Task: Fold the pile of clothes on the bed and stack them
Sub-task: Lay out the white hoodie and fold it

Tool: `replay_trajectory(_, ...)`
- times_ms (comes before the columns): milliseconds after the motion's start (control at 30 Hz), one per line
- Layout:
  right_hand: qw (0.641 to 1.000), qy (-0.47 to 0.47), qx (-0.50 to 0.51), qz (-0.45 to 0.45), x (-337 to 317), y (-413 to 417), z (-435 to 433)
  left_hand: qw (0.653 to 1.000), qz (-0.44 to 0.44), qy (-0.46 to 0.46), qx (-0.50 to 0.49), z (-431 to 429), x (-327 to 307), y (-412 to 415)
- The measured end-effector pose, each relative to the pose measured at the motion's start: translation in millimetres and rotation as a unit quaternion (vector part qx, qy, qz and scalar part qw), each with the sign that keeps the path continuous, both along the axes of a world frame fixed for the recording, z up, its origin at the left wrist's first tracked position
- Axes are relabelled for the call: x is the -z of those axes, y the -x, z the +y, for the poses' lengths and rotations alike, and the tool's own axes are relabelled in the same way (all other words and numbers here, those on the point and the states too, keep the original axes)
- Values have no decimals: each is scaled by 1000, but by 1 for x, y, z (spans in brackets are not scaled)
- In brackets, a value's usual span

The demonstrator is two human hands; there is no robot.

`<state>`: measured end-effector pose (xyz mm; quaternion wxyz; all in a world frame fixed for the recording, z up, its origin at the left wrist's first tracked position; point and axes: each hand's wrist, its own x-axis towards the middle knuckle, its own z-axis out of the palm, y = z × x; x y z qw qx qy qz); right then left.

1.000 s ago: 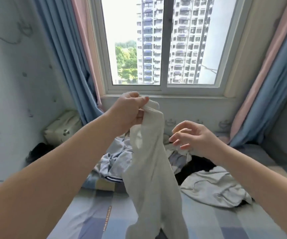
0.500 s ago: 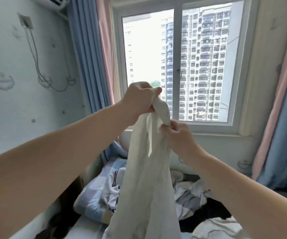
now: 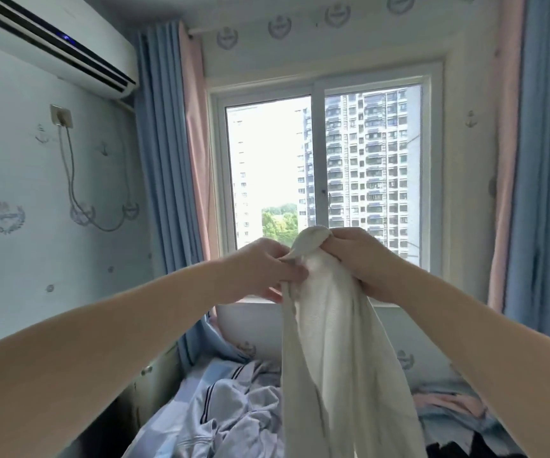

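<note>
White knit garment (image 3: 333, 352) hangs in the air, its bunched top clamped in the fingers of the left hand (image 3: 263, 269) and the right hand (image 3: 362, 262). Below it a rumpled pile of clothes (image 3: 234, 411) covers the bed (image 3: 149, 442) (no folded stack in view), so the job looks barely begun. Beyond is the window (image 3: 323, 180).

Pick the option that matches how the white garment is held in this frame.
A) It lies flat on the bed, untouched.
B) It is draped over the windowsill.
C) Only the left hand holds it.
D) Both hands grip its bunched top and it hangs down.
D: the left hand and the right hand both grip the bunched top of the white garment, which hangs down from them.
</note>
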<state>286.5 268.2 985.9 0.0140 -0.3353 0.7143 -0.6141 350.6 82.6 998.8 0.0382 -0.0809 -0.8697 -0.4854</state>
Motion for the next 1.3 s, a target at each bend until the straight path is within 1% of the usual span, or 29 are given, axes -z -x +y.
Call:
replay_trajectory(67,1000,-27,6,11,3,1,14,998,-8,-57,-17,2,5,3)
replay_trajectory(100,999,-44,15,17,7,3,21,996,-29,-89,-6,1,4,4)
replay_trajectory(167,996,-78,27,23,18,5,32,988,-81,-127,40,1,4,4)
replay_trajectory(233,994,-101,26,29,36,7,41,981,-104,-143,79,6,9,3)
replay_trajectory(300,993,-106,45,30,57,10,50,977,-96,-162,100,16,20,2)
replay_trajectory(367,994,-92,64,15,84,14,61,972,-78,-202,93,26,33,6)
replay_trajectory(433,993,-91,77,-2,120,19,73,971,-52,-224,68,35,47,14)
replay_trajectory(567,975,-188,106,-60,210,16,99,959,-7,-282,20,43,66,31)
replay_trajectory(600,973,-186,114,-79,224,13,106,956,4,-294,5,41,68,36)
replay_trajectory(633,974,-162,121,-100,232,11,112,954,13,-299,-13,38,70,40)
replay_trajectory(700,979,-98,130,-123,226,4,120,953,16,-296,-64,35,81,48)
replay_trajectory(733,980,-78,126,-130,217,2,122,955,3,-282,-97,35,88,51)
replay_trajectory(767,983,-67,108,-134,208,0,123,960,-19,-250,-124,35,98,52)
replay_trajectory(800,984,-69,87,-136,198,-3,122,972,-39,-192,-132,35,108,53)
replay_trajectory(833,986,-78,67,-135,189,-5,122,984,-63,-129,-109,37,119,51)
replay_trajectory(900,987,-102,40,-121,177,-10,116,995,-95,-22,-21,43,140,45)
replay_trajectory(933,988,-99,31,-114,173,-11,113,994,-103,5,38,46,150,44)
replay_trajectory(967,989,-87,27,-113,169,-12,110,988,-109,9,109,53,160,41)
replay_trajectory(1000,990,-73,18,-115,166,-14,108,977,-115,-1,177,61,171,38)
replay_trajectory(1033,991,-68,6,-118,163,-16,106,966,-126,-25,222,70,181,33)
replay_trajectory(1067,991,-67,-6,-117,163,-16,106,960,-132,-53,240,76,192,29)
replay_trajectory(1133,991,-79,-14,-111,164,-15,108,959,-126,-124,221,86,208,18)
replay_trajectory(1200,990,-96,-14,-103,169,-12,113,969,-96,-166,156,91,217,15)
replay_trajectory(1300,986,-80,-14,-145,181,-12,121,967,-50,-228,101,94,211,15)
